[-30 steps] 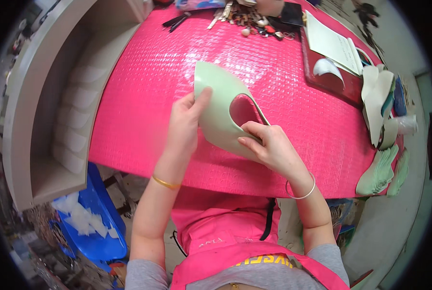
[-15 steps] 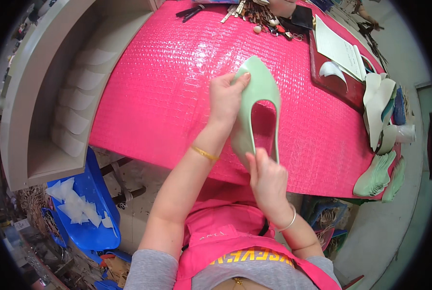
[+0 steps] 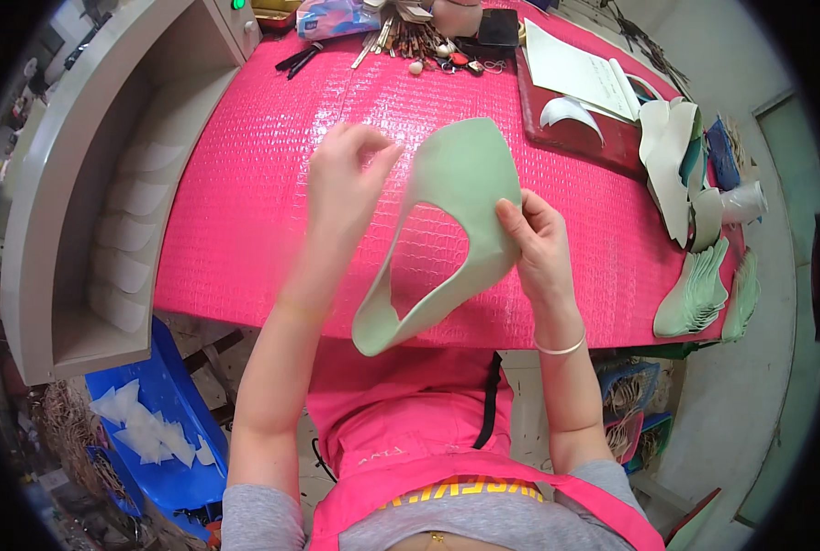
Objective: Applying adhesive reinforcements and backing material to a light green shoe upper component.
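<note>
A mint-green shoe upper [image 3: 460,165] with a large oval opening hangs over the front of the pink table, its pointed toe end away from me and its narrow heel loop near my apron. My right hand [image 3: 540,241] grips its right edge, thumb on top and fingers beneath. Left of the upper is my left hand [image 3: 350,170], raised and a little blurred, apart from the green piece. Its thumb and forefinger are drawn together in a pinch; whether something small is between them is hidden.
A pink textured cover [image 3: 235,211] spans the table. To the left, a grey machine housing [image 3: 38,230] holds pale curved pieces [image 3: 125,232]. Stacked green pieces [image 3: 693,294] lie at the right edge, near white pieces [image 3: 664,170]. A blue chair [image 3: 167,367] carries white scraps [image 3: 148,427].
My left hand has let go of the shoe upper and moved left. My right hand has shifted up to the upper's right edge, and the upper has turned and opened wider.
</note>
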A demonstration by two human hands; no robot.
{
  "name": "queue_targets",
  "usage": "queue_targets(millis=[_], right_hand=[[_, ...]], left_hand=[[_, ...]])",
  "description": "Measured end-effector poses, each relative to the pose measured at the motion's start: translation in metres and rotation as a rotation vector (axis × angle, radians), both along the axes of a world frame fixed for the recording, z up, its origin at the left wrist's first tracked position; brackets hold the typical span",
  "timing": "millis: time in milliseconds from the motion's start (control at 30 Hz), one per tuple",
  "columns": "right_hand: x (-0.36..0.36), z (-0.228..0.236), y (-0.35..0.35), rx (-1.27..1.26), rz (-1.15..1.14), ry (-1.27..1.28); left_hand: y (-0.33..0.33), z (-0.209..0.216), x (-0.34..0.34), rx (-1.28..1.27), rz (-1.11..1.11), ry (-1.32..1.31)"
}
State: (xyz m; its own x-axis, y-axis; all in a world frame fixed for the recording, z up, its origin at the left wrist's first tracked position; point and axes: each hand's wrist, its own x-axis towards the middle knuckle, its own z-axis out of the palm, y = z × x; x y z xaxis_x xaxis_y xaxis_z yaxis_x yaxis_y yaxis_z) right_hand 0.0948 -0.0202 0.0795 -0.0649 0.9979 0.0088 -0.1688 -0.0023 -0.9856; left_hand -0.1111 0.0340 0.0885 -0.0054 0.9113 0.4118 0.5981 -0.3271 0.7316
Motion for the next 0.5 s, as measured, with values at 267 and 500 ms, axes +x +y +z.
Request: queue_targets(millis=[267, 500], right_hand=[[-0.032, 0.01, 0.007, 0.145, -0.199, 0.164], [0.002, 0.024, 0.03, 0.145, -0.221, -0.078]], left_hand=[[-0.05, -0.003, 0.036, -0.659, -0.392, -0.578], [-0.11, -0.013, 0.024, -0.752, -0.408, -0.397]])
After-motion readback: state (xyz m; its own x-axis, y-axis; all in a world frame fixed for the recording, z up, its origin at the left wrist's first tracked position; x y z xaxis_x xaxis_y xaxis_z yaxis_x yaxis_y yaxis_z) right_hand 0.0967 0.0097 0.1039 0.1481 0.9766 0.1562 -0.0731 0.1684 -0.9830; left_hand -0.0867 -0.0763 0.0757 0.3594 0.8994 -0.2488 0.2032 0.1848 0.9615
